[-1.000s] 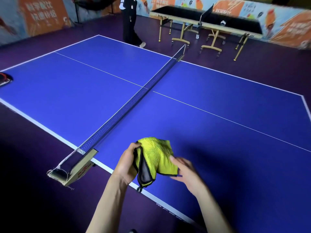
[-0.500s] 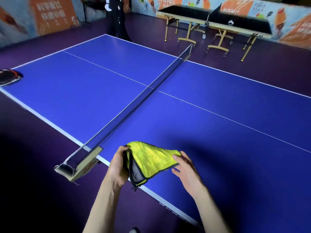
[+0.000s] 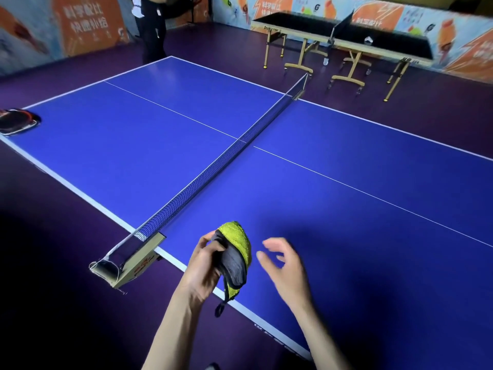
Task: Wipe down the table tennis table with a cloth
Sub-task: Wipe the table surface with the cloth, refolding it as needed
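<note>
Above the table (image 3: 346, 209) edge, left hand (image 3: 202, 265) grips cloth (image 3: 237, 252); blurred right hand (image 3: 286, 265) seemingly apart.

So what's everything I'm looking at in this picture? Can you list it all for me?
table tennis table: one, blue with white lines, fills the middle of the view
net: one, dark, stretched across the table
net clamp: one, cream with red print, at the near table edge
cloth: one, yellow with a grey side, bunched above the near edge
paddle case: one, black and red, far left corner of the table
second table: one, dark top and yellow legs, at the back right
standing person: one, dark clothes, beyond the far corner
wall banners: several, orange
floor: purple
left hand: grips the cloth
right hand: empty, fingers loosely curled, beside the cloth
</note>
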The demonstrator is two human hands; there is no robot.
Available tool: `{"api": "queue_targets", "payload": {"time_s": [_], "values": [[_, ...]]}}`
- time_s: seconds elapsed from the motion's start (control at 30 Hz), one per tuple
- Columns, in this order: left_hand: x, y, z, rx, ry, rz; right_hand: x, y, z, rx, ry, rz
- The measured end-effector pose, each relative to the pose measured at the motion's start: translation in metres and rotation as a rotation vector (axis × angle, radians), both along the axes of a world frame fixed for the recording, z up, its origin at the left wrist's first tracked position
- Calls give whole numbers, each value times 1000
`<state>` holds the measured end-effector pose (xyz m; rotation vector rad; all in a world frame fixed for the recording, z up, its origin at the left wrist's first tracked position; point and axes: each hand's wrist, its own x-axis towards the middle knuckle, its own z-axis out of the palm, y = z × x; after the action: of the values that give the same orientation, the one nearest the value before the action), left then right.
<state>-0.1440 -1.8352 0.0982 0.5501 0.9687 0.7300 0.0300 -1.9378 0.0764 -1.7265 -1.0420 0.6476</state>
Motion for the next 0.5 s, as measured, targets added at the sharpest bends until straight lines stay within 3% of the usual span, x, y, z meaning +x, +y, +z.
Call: {"api": "queue_targets", "payload": {"time_s": [0.1,0.3,0.4,0.5], "values": [[5,-1,7,37,26,-17,-22,9,9,1,-146,171],[11,-4,19,123,111,-89,-18,20,5,5,-130,70],[6,-3,23,261,227,-135,-5,20,10,-39,3,36],[-4,6,26,522,414,-202,14,16,15,-15,141,-57]]}}
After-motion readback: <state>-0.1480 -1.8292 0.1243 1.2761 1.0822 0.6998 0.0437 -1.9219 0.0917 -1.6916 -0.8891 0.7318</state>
